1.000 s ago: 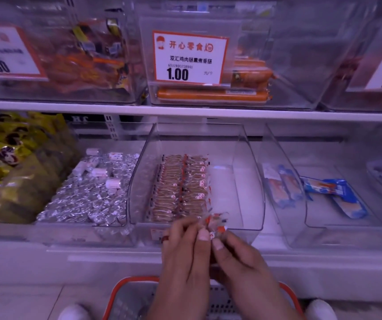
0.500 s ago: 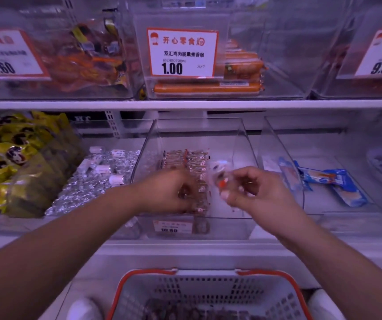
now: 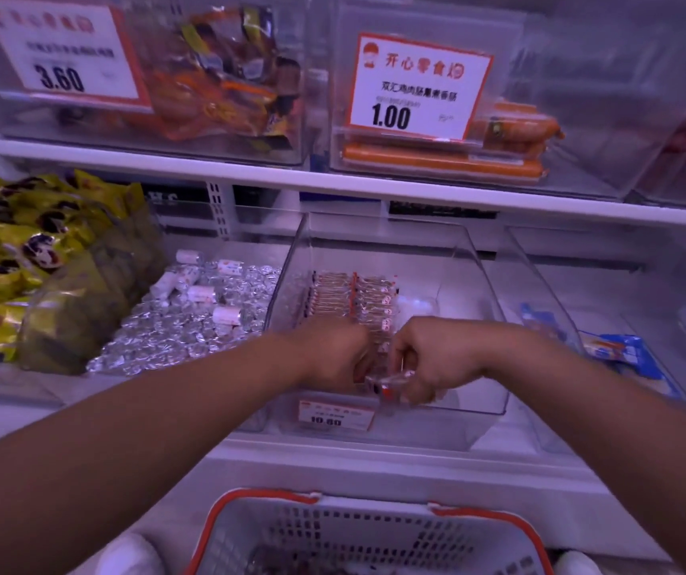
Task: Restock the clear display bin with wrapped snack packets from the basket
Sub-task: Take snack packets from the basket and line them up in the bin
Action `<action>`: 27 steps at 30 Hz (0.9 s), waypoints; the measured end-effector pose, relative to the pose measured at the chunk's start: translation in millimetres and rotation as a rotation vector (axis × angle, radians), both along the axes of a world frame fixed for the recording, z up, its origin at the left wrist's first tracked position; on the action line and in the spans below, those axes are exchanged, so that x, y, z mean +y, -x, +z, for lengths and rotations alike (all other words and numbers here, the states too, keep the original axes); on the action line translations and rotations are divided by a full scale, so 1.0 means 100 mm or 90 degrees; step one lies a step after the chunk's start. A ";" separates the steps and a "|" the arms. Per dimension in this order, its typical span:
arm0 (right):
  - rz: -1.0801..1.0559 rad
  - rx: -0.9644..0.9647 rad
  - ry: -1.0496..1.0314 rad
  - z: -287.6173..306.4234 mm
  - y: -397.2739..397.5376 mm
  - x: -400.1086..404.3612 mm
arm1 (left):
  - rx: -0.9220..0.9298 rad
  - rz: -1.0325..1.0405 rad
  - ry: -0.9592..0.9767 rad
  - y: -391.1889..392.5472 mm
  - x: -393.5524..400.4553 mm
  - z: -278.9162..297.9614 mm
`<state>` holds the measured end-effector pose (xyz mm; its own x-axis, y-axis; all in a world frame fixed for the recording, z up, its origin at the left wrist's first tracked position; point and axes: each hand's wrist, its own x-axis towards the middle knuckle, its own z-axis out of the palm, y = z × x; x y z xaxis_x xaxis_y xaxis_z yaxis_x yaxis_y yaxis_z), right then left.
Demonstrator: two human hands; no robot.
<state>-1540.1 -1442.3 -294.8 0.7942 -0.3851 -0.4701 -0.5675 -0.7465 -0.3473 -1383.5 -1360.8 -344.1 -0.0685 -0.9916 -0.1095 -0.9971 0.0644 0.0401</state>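
Note:
A clear display bin (image 3: pixel 482 284) sits on the lower shelf with two neat rows of wrapped snack packets (image 3: pixel 351 298) along its left side. Both my hands reach into the bin's front. My right hand (image 3: pixel 432 356) pinches a clear-wrapped packet (image 3: pixel 389 383) with a red end, low near the bin's front wall. My left hand (image 3: pixel 335 354) is curled over the front of the packet rows; what its fingers hold is hidden. The white basket (image 3: pixel 374 533) with a red rim stands below, with dark packets inside.
A bin of silver foil sweets (image 3: pixel 192 321) lies left of the clear bin, with yellow bags (image 3: pixel 22 251) further left. A bin with blue packets (image 3: pixel 619 350) is to the right. Upper-shelf bins carry price signs 3.60 and 1.00 (image 3: pixel 416 87). A small price tag (image 3: pixel 335 415) fronts the bin.
Both hands went from above the basket up into the clear bin, then lowered toward its front; the right hand carried the packet down with it.

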 end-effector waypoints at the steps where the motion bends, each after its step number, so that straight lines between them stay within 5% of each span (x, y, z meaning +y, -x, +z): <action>1: 0.017 -0.004 0.013 -0.08 -0.03 0.04 | 0.007 0.013 -0.007 0.00 -0.01 -0.01; 5: 0.035 -0.051 0.063 -0.25 -0.03 0.10 | 0.090 0.048 -0.076 -0.02 -0.07 0.00; 13: -0.130 -0.104 -0.163 -0.06 0.16 0.01 | 0.199 0.054 -0.124 -0.03 -0.07 0.05; 20: -0.102 -0.153 -0.056 -0.26 0.13 0.14 | 0.364 0.090 -0.190 -0.05 -0.04 0.10; 27: -0.238 -0.253 -0.176 -0.34 0.21 0.11 | 0.310 0.084 -0.131 0.08 -0.02 0.02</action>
